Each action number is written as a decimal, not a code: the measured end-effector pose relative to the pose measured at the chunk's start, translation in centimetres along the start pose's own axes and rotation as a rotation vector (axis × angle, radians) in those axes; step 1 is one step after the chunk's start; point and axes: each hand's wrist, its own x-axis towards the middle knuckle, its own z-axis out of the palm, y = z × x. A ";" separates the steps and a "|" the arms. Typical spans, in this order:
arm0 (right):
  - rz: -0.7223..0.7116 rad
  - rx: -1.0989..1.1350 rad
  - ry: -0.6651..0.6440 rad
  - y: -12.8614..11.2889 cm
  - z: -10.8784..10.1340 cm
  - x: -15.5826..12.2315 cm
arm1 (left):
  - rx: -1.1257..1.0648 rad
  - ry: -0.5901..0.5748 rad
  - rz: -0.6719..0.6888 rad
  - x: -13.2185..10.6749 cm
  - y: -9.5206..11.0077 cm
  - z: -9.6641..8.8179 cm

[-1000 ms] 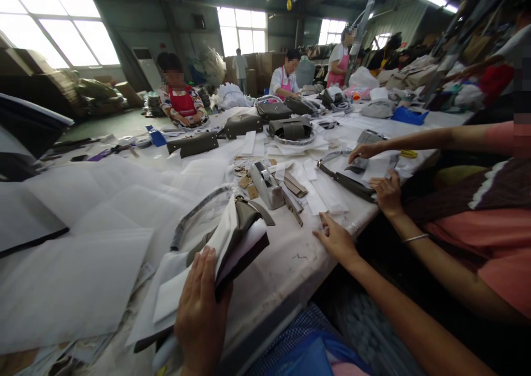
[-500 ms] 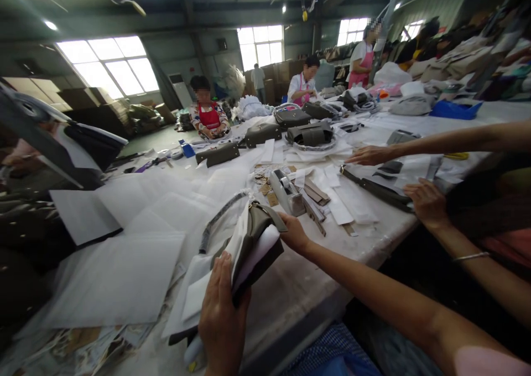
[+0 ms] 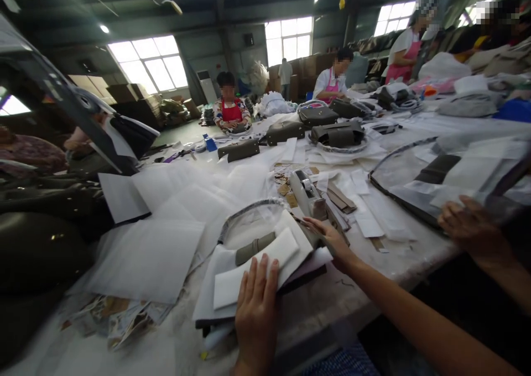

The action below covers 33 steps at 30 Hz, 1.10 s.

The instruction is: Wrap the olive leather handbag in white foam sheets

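White foam sheet lies on grey bag, flat at table near edge. Left hand pressed flat on sheet, fingers spread, gripping nothing. Right hand at bag's right end, fingers curled on flap; grip unclear. Tape dispenser just behind bag. Co-worker's hand right of bag, holding wrapped bag.

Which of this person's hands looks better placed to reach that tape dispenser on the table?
Probably the right hand. It rests at the far edge of the paper-wrapped bag, right beside the tape dispenser. The left hand lies flat on the white paper nearer the body, pressing the bag down.
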 end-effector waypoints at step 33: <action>-0.317 -0.916 -0.167 6.4 -2.7 -14.0 | 0.124 -0.229 -0.032 -0.2 4.2 1.7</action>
